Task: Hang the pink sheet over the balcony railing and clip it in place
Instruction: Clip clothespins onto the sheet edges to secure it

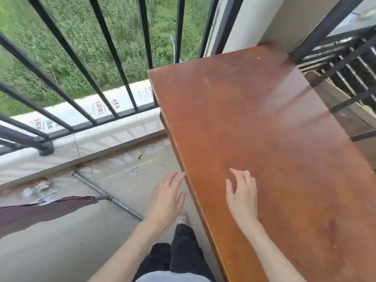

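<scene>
At 6 o'clock, left hand (165,198): fingers spread, holding nothing, beside the table edge.
Right hand (242,195): fingers apart, empty, over the brown table (264,129).
Dark pink sheet (36,212): at 9 o'clock, away from the black railing (67,49).

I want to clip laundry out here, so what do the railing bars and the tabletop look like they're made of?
The railing bars look like metal painted matte black: thin, straight, square-edged, fixed to a dark bottom rail. The tabletop seems to be wood or a laminated board in glossy reddish brown: it reflects the bars and shows scuffs and pale worn spots.
</scene>
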Demonstrator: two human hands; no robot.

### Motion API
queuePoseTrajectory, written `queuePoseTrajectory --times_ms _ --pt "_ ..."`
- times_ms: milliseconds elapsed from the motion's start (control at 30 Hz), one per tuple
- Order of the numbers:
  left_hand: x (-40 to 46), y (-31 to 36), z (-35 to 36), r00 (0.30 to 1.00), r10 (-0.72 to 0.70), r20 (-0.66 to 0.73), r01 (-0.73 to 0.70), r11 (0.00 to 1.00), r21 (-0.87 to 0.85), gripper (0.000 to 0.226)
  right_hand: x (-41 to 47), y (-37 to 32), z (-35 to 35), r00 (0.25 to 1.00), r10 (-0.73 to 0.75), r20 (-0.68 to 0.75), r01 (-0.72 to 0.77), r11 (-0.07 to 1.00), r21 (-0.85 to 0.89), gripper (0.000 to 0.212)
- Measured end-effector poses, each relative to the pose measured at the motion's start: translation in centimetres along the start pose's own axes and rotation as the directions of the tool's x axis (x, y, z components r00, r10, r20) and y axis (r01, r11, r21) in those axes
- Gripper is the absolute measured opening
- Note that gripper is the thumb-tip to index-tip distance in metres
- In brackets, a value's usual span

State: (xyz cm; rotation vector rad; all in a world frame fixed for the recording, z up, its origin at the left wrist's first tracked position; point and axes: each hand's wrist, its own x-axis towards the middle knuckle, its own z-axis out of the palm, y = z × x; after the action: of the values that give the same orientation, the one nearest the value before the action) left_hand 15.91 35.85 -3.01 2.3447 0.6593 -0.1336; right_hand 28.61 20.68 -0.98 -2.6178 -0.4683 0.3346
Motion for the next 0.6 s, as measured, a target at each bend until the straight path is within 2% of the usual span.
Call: queuePoseTrajectory --times_ms 67,167,233,333,433,533,600 --pt "1.6 2.7 2.2 0.999 0.042 0.035 -0.041 0.999 -0.03 0.048 0.5 3.0 -0.7 0.988 0.153 -0.034 -0.151 0.986 0.065 0.031" --pt "4.3 6.1 5.4 0.996 0.077 0.052 -0.077 0.997 -0.014 0.048 1.3 6.3 -0.8 0.949 0.314 0.038 -0.316 0.936 0.155 0.036" --pt "6.1 8.1 7.0 0.989 0.116 0.089 -0.117 0.993 0.003 0.053 1.3 7.6 -0.9 0.939 0.328 0.105 -0.343 0.918 0.2 0.036" --pt "8.3 10.2 8.7 0.965 0.202 0.166 -0.211 0.977 0.038 0.057 1.2 8.7 -0.8 0.943 0.296 0.154 -0.327 0.914 0.239 0.023" --pt "9.1 11.1 9.4 0.965 0.224 0.133 -0.23 0.973 0.031 0.042 1.3 9.2 -0.9 0.94 0.298 0.164 -0.332 0.909 0.252 0.011" --pt "8.3 11.0 9.5 0.979 0.193 0.063 -0.186 0.976 -0.11 0.025 1.4 9.3 -1.0 0.936 0.31 0.169 -0.346 0.903 0.257 0.01" --pt "7.3 10.7 9.1 0.994 0.101 0.047 -0.087 0.968 -0.237 0.011 1.2 9.2 -1.3 0.936 0.299 0.188 -0.34 0.906 0.254 0.011"
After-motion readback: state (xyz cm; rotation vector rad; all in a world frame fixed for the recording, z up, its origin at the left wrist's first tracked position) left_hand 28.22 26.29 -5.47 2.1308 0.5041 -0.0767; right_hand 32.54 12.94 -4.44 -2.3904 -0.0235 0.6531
